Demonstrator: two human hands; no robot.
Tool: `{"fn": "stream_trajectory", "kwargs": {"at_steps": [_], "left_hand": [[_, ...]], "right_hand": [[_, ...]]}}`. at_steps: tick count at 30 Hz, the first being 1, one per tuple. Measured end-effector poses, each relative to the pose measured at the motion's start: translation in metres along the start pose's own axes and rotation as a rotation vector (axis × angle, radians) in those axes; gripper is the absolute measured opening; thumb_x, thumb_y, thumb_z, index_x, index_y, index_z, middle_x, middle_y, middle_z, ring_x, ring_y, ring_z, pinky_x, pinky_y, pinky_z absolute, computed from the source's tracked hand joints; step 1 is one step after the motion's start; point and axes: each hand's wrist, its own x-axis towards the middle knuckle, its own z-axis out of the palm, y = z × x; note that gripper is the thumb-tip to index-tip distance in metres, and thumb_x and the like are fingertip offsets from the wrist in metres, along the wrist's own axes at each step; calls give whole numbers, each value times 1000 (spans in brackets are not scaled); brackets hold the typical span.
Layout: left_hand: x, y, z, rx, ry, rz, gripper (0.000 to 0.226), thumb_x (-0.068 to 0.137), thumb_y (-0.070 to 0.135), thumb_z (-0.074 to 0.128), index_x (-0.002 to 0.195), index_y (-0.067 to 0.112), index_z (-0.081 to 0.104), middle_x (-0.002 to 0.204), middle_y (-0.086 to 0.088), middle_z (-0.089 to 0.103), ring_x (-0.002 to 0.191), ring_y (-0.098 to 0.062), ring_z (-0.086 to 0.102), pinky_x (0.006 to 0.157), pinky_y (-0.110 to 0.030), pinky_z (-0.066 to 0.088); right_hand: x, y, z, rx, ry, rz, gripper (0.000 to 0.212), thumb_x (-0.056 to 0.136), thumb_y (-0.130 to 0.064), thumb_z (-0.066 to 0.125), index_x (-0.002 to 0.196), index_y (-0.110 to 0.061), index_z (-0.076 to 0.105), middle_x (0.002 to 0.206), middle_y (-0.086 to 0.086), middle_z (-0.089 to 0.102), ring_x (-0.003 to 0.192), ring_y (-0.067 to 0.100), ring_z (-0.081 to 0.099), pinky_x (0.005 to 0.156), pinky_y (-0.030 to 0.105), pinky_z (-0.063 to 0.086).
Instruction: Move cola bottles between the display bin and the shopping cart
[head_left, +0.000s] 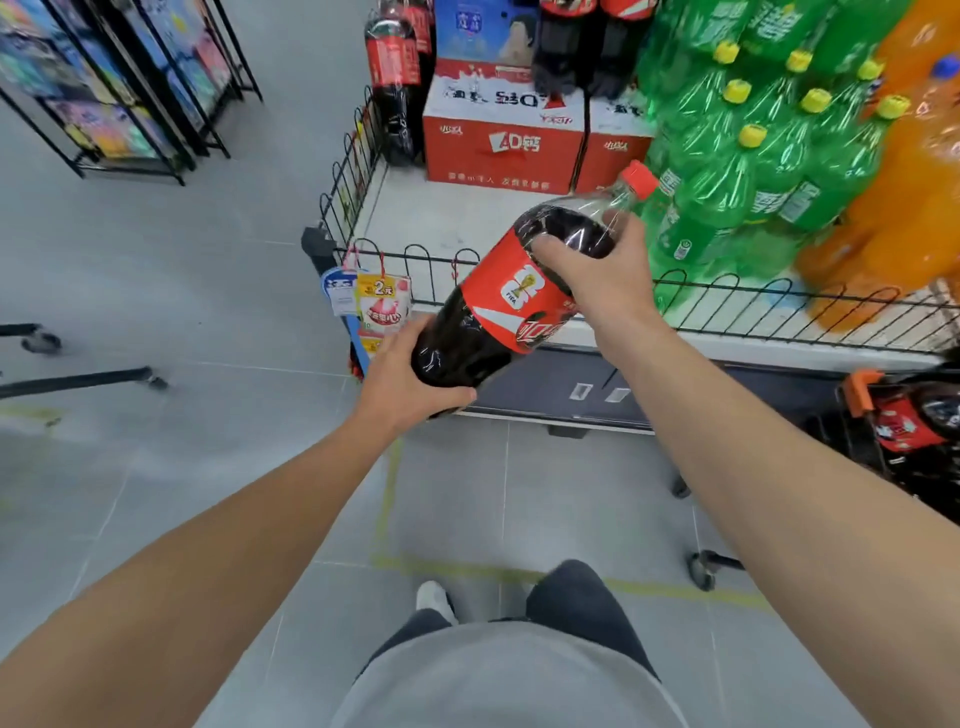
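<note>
A large cola bottle (511, 291) with a red label and red cap hangs tilted over the front rail of the display bin (447, 223), cap pointing up and right. My left hand (410, 382) cups its base from below. My right hand (597, 270) grips its upper body just below the neck. More cola bottles (395, 78) stand at the bin's far left corner and behind the red cartons. At the right edge, the shopping cart (904, 426) shows an orange corner and at least one cola bottle lying inside.
Red cartons (501, 140) stand at the back of the bin. Green soda bottles (753, 156) and orange ones (904, 197) fill its right side. Price tags (374, 301) hang on the wire rail. A black rack (114, 88) stands far left on the grey tiled floor.
</note>
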Motion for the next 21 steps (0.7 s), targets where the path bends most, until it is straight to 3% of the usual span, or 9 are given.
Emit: {"fn": "stream_trajectory", "kwargs": {"at_steps": [3, 10, 16, 21], "left_hand": [[34, -2, -21, -3, -4, -1, 102, 48, 49, 81, 142, 34, 45, 122, 12, 47, 116, -10, 46, 98, -30, 42], [143, -5, -41, 2, -27, 3, 104, 48, 48, 85, 143, 36, 44, 128, 5, 49, 114, -11, 49, 100, -31, 43], [251, 11, -47, 16, -60, 20, 98, 58, 36, 92, 143, 39, 42, 130, 4, 50, 115, -14, 50, 96, -31, 42], [328, 26, -51, 10, -91, 69, 96, 59, 33, 94, 141, 38, 44, 123, 4, 48, 110, -12, 47, 95, -29, 40]], "right_hand": [[26, -13, 26, 10, 31, -4, 81, 68, -37, 90, 134, -24, 45, 115, -8, 66, 102, 11, 69, 94, 40, 59], [120, -32, 64, 41, 55, -7, 81, 70, -36, 91, 135, -22, 45, 117, -5, 67, 101, 12, 71, 92, 38, 60], [212, -57, 80, 68, 111, -37, 80, 60, -42, 89, 127, -23, 50, 113, -6, 67, 100, 10, 70, 88, 33, 59], [276, -79, 90, 64, 145, -51, 70, 65, -37, 91, 122, -22, 51, 106, -10, 69, 94, 6, 70, 87, 34, 59]]}}
